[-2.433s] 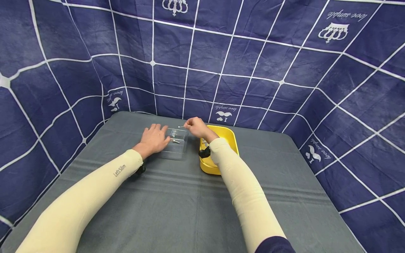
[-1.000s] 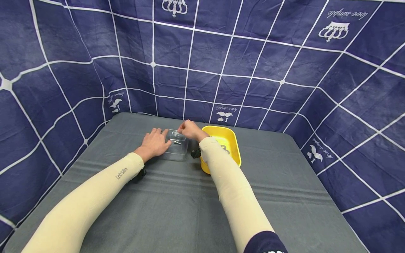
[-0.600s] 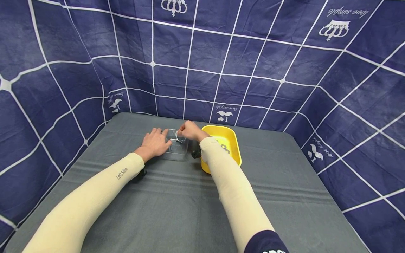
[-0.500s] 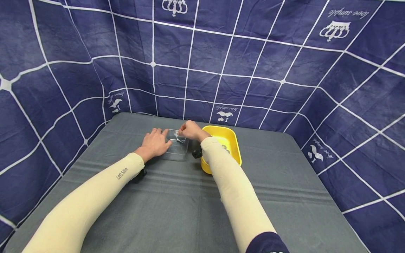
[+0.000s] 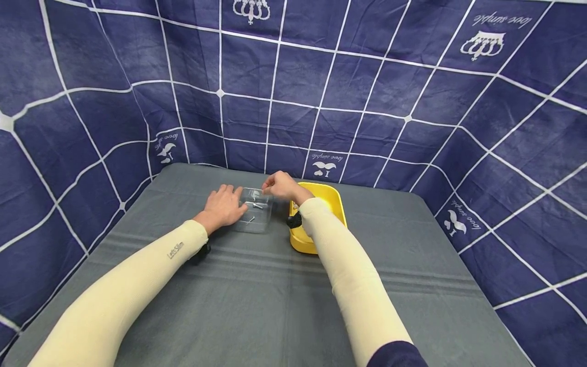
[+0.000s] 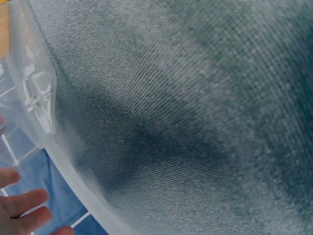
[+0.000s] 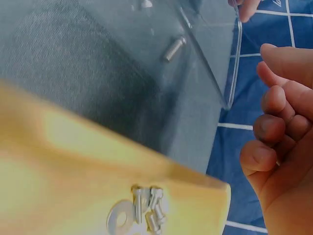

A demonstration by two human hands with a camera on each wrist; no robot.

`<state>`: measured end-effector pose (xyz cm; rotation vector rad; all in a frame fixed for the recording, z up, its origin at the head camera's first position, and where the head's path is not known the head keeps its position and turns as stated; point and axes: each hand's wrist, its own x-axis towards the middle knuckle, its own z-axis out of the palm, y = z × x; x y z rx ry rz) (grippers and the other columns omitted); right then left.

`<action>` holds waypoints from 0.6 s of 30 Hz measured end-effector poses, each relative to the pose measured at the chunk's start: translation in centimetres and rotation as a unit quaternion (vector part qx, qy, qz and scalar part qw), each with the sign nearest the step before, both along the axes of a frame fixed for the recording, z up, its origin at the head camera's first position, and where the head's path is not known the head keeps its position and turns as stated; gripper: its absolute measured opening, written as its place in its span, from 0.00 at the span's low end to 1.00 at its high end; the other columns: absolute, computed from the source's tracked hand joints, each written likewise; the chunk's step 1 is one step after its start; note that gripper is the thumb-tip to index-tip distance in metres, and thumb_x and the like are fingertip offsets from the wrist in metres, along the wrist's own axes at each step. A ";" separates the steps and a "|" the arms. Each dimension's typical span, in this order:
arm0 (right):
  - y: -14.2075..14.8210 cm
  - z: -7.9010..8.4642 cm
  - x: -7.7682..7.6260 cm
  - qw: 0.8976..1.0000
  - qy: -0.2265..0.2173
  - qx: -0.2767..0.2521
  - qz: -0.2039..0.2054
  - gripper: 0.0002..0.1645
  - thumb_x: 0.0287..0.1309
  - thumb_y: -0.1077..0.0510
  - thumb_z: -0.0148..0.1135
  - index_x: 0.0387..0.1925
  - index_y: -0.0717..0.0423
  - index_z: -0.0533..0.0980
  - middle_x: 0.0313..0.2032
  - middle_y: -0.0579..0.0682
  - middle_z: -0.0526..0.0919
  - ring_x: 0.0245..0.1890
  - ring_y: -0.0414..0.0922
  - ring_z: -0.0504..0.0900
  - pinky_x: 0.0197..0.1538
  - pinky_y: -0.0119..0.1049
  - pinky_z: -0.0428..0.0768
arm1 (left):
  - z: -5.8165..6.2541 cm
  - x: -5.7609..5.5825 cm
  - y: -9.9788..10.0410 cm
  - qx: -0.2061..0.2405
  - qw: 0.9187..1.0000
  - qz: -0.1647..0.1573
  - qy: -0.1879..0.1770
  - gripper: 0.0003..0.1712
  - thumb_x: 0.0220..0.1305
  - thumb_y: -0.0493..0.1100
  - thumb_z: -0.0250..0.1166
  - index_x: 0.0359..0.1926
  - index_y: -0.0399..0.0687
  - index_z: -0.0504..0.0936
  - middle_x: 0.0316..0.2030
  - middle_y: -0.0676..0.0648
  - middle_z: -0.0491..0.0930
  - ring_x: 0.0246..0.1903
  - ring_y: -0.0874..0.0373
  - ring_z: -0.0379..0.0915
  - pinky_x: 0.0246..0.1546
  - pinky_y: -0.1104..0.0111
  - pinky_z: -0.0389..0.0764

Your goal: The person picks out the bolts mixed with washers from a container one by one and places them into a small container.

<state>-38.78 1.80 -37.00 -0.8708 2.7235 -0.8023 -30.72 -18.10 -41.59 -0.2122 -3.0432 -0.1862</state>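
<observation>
My left hand point(image 5: 222, 206) lies with spread fingers along the left side of a clear plastic divided box point(image 5: 265, 228). Its fingertips also show at the lower left of the left wrist view. Past the box's right rim is my right hand point(image 5: 281, 185), its fingers loosely curled and nothing between them in the right wrist view. One small silver screw point(image 5: 250, 220) rests in the box's front compartment, and a thicker bolt point(image 5: 258, 206) lies in the middle one. More small metal pieces point(image 5: 255, 194) show towards the back.
To the right of the box stands a yellow bin point(image 5: 304, 247), partly covered by my right forearm. Inside it, the right wrist view shows flat washers point(image 7: 113, 219) and several bolts point(image 7: 138, 205). A blue curtain point(image 5: 293, 122) hangs behind the grey table point(image 5: 257, 300).
My right hand carried a screw over the box, let it go, and has drawn back to the right. A screw now shows in the front compartment. The left hand stays in place.
</observation>
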 end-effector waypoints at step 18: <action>3.8 0.1 0.2 0.999 0.007 -0.029 -0.019 0.10 0.60 0.57 0.67 0.39 0.57 0.86 0.34 0.48 0.87 0.34 0.39 0.77 0.41 0.30 0.74 | 0.6 -0.2 0.3 -0.016 0.999 -0.020 0.027 0.37 0.66 0.53 0.61 0.69 0.36 0.69 0.62 0.31 0.71 0.66 0.35 0.62 0.61 0.38 0.66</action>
